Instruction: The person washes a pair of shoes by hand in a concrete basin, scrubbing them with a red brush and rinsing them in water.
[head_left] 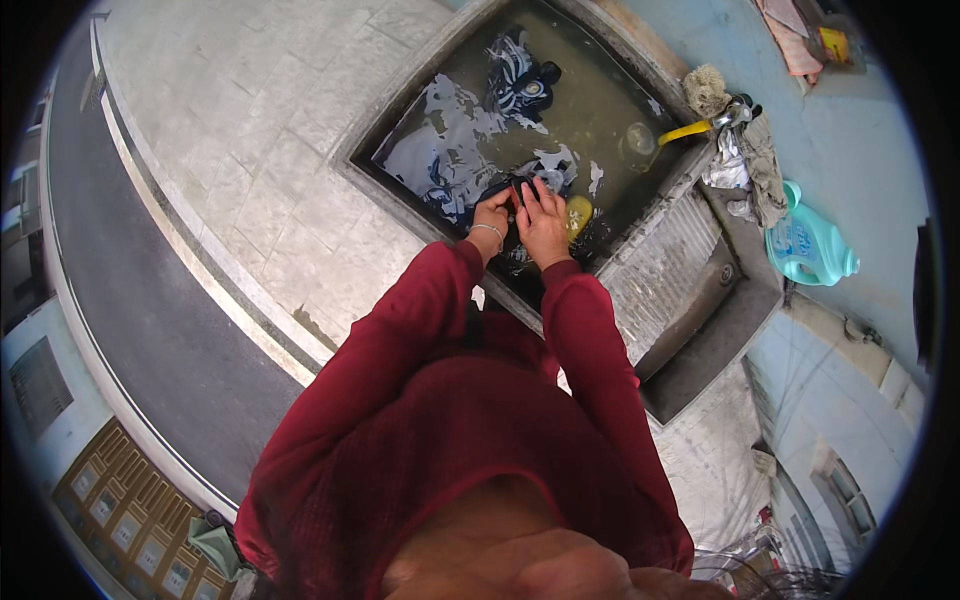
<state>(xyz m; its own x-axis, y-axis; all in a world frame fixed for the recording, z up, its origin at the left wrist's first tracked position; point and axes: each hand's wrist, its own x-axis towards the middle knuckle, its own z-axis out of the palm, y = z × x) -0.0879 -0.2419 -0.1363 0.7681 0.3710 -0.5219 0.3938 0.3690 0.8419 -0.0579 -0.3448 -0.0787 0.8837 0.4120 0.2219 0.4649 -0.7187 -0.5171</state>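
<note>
Both hands are over the near side of a water-filled concrete basin, close together. My left hand, with a bracelet at its wrist, is closed on a dark wet item. My right hand presses its bent fingers against that same item. Its kind is hard to tell, as the fingers cover much of it. Beside the right hand, a rounded yellow object sits in the water. Farther off in the basin lies a dark item with pale stripes, partly under the surface.
A ribbed washboard slab and a lower trough adjoin the basin on the right. On the right ledge are a yellow-handled dipper, a sponge-like bundle, a grey rag and a turquoise jug. Pale paving lies left.
</note>
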